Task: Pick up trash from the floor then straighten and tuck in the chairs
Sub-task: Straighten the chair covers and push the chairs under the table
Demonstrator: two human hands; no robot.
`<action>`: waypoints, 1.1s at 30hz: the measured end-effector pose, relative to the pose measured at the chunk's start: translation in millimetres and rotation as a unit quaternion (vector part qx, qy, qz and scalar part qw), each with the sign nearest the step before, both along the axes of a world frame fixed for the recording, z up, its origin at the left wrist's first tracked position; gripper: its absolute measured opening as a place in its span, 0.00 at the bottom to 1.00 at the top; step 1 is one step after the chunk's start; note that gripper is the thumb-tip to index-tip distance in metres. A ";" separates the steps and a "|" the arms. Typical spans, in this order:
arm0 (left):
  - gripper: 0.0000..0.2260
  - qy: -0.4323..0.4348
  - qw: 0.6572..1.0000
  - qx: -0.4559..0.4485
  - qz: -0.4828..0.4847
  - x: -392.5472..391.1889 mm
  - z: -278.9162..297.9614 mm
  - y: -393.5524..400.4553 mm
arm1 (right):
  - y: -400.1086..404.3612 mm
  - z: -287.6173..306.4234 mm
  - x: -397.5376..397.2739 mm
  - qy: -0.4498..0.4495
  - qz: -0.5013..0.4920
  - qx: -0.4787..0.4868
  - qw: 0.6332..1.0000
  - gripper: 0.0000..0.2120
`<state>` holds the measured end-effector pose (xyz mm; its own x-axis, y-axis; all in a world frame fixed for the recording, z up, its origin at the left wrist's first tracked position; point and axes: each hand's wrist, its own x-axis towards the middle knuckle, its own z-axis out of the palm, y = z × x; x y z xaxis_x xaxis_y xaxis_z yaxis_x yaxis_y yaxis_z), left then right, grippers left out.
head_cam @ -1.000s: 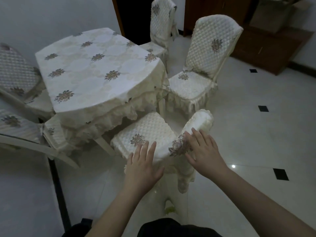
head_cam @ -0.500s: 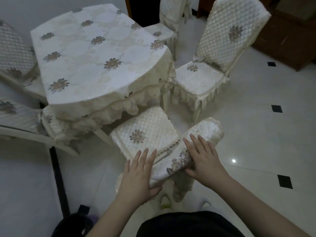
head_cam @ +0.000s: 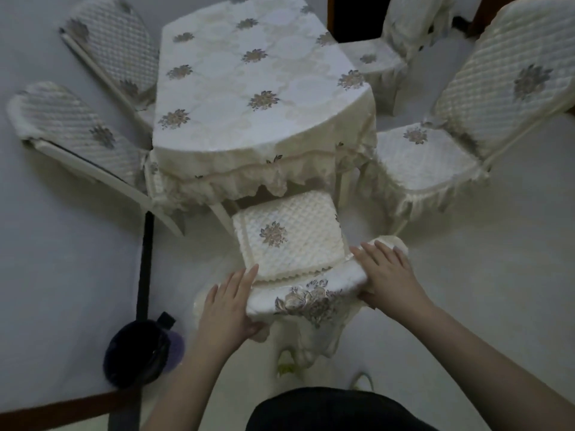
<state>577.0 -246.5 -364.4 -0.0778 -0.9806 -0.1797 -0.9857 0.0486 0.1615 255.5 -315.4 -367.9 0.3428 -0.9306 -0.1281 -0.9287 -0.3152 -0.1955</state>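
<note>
Pale glossy floor surrounds a table draped in a cream cloth with flower motifs and a frilled hem. Compared with half a second ago, we now look more squarely down at the nearest chair: its seat faces the table straight on, with the front edge just below the cloth's frill, where before it sat angled to the right. Our left hand has moved from lying flat over the backrest to holding its left end, fingers on top and thumb curled underneath. Our right hand holds the right end the same way, fingers spread over the top, thumb below. This chair wears a quilted cream cover with a flower cluster at the seat's centre and a larger embroidered flower on the backrest top, between our hands. Another quilted chair stands to the right of the table, pulled out and turned at an angle. Two more chairs stand on the left, tucked against the table. By our left forearm, a dark rounded object rests on the floor.
</note>
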 end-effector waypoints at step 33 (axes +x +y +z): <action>0.11 -0.015 0.993 -0.103 -0.063 47.2 2.8 -86.5 | -119.2 13.3 15.3 -0.024 0.065 0.009 0.998 0.12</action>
<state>624.2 -333.0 -361.6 -0.2006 -0.9795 0.0202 -0.9737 0.2016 0.1062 270.9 -434.5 -354.6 0.4667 -0.8756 -0.1247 -0.8694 -0.4283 -0.2464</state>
